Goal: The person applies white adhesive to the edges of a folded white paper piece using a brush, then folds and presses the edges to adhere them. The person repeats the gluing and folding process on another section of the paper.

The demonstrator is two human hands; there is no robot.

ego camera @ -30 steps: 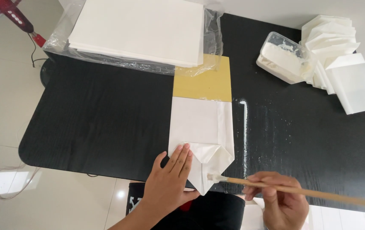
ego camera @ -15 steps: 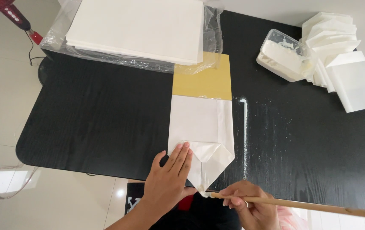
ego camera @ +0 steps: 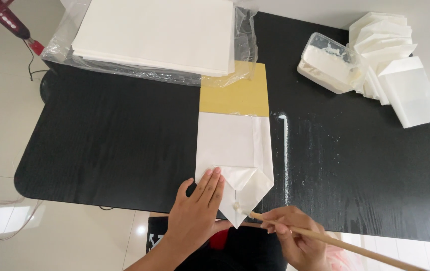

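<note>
Gluing looked underway: the left hand (ego camera: pixel 197 211) lay flat, released, on the folded paper bag (ego camera: pixel 235 160), the right hand (ego camera: pixel 293 238) grasping a wooden stick (ego camera: pixel 335 242) whose tip needed steadying at the pointed flap (ego camera: pixel 240 208).

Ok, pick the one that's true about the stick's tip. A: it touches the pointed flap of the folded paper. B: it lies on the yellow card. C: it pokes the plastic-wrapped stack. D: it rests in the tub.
A: the right hand holds the stick with its tip at the pointed flap of the folded paper, by a white blob.
</note>
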